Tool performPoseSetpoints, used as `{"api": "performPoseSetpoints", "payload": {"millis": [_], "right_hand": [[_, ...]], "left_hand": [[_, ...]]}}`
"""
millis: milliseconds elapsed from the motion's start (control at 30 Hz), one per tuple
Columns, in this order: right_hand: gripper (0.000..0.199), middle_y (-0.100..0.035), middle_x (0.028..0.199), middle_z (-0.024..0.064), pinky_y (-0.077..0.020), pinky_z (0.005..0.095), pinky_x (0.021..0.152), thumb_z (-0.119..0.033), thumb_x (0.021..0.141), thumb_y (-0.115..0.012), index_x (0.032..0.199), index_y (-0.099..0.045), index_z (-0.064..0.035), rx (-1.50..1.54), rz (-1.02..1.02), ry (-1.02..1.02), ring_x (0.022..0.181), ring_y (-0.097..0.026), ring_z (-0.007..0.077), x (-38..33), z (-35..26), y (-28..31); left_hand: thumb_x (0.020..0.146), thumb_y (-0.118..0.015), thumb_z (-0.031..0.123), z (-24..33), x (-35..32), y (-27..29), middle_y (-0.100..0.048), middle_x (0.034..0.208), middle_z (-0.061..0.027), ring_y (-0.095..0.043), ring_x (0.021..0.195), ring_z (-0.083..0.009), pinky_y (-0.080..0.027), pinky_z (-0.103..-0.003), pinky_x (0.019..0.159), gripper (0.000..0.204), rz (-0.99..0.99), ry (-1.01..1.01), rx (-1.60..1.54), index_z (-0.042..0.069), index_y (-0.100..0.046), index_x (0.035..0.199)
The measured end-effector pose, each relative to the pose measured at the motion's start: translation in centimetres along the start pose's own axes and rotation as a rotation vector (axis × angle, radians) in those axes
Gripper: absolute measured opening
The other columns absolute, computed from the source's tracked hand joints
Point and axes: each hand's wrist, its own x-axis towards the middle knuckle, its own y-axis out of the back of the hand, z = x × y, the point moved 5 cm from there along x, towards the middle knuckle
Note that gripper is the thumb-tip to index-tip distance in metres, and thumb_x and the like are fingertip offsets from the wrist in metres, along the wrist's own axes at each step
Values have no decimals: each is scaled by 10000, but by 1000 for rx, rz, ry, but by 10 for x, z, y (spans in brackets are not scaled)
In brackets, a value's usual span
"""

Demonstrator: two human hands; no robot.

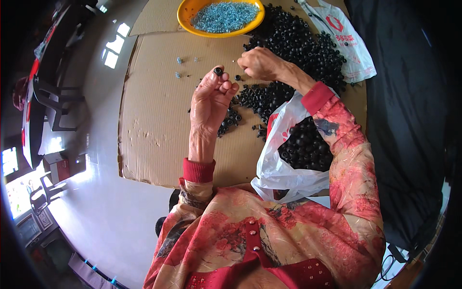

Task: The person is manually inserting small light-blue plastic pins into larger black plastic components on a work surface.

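My left hand [211,98] is raised over the cardboard, palm partly up. Its thumb and fingers pinch a small round black part [218,71] with a hole in its end. Just right of it, my right hand [262,63] is closed with the fingertips together; what they hold, if anything, is hidden. A single black piece [237,77] lies on the cardboard between the hands. Beyond and below the right hand spreads a large heap of similar black parts [296,36]. At the far edge, a yellow bowl [184,25] holds many tiny bluish clear pieces [224,17].
Flattened cardboard [154,106] covers the work surface. A white plastic bag [269,166] full of black parts stands open by my right forearm. Another white bag [358,62] lies flat at the far right. Small bluish clusters [178,74] sit left of my left hand. Dark cloth [399,120] borders the right.
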Motion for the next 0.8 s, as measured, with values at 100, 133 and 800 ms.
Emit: {"api": "performPoseSetpoints", "payload": {"millis": [100, 133, 800], "right_hand": [[98, -631, 751, 81, -484, 312, 607, -38, 727, -583, 811, -626, -12, 505, 82, -125, 661, -609, 205, -6, -14, 38], [132, -644, 771, 54, -478, 282, 618, -55, 760, -588, 871, -648, -18, 841, 147, -217, 672, -608, 157, -9, -17, 51], [143, -631, 835, 48, -469, 281, 731, -133, 763, -652, 868, -652, -36, 594, 478, 74, 779, -599, 157, -35, -70, 100]], "left_hand": [[891, -494, 120, 1, -3, -2, -608, 876, -82, -593, 758, -168, -468, -347, 819, 223, -4, 15, -23, -13, -528, 1067], [891, -494, 126, 1, -3, -3, -607, 883, -85, -594, 782, -174, -467, -350, 824, 228, -16, 22, -23, -10, -528, 1071], [887, -512, 127, -10, -17, -45, -592, 937, -98, -573, 853, -174, -480, -354, 823, 243, -30, 3, 65, -40, -529, 1062]]}}
